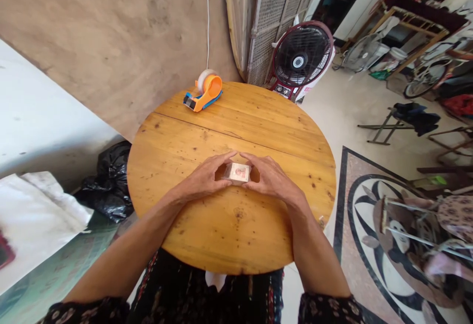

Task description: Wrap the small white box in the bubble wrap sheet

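A small white pack with a reddish print [240,172], in what looks like clear plastic wrap, sits between my two hands over the middle of the round wooden table [236,225]. My left hand [207,175] curves around its left end, with the thumb at the near left corner. At the right end my right hand [270,175] mirrors this, thumb against the near right corner. Both forefingers arch over the far side, their tips almost meeting. The other fingers are mostly hidden behind. Whether the pack rests on the wood or is slightly lifted, I cannot tell.
An orange and blue tape dispenser [207,91] with a roll stands at the table's far left edge. Behind the table is a dark red fan [303,57]. Black plastic bags [111,181] lie at the left, and a folding stool [388,124] stands at the right.
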A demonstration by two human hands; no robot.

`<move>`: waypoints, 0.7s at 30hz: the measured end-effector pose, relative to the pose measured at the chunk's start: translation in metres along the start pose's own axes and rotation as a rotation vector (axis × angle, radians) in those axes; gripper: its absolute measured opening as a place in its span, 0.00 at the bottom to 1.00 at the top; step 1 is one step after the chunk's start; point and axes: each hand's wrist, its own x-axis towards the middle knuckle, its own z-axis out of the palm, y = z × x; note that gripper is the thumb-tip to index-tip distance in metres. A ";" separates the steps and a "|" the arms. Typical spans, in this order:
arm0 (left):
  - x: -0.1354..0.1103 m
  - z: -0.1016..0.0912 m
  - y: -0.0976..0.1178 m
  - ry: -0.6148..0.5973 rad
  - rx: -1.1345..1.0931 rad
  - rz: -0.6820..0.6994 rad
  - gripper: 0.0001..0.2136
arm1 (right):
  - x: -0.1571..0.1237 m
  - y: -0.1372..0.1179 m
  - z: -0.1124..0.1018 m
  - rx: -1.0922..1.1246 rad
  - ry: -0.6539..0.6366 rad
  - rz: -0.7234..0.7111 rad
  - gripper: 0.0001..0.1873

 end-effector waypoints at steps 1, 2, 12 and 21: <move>0.000 0.000 0.000 -0.007 0.007 0.003 0.35 | 0.000 0.001 0.000 0.000 -0.008 -0.013 0.41; 0.001 -0.001 0.001 -0.018 0.015 0.012 0.35 | 0.000 0.001 0.000 0.004 -0.015 -0.029 0.41; 0.001 -0.001 0.003 -0.028 -0.003 0.039 0.38 | 0.000 -0.001 0.007 0.025 0.061 -0.045 0.46; 0.001 -0.003 0.005 -0.055 0.020 0.036 0.36 | -0.002 -0.004 0.004 0.024 0.052 -0.056 0.47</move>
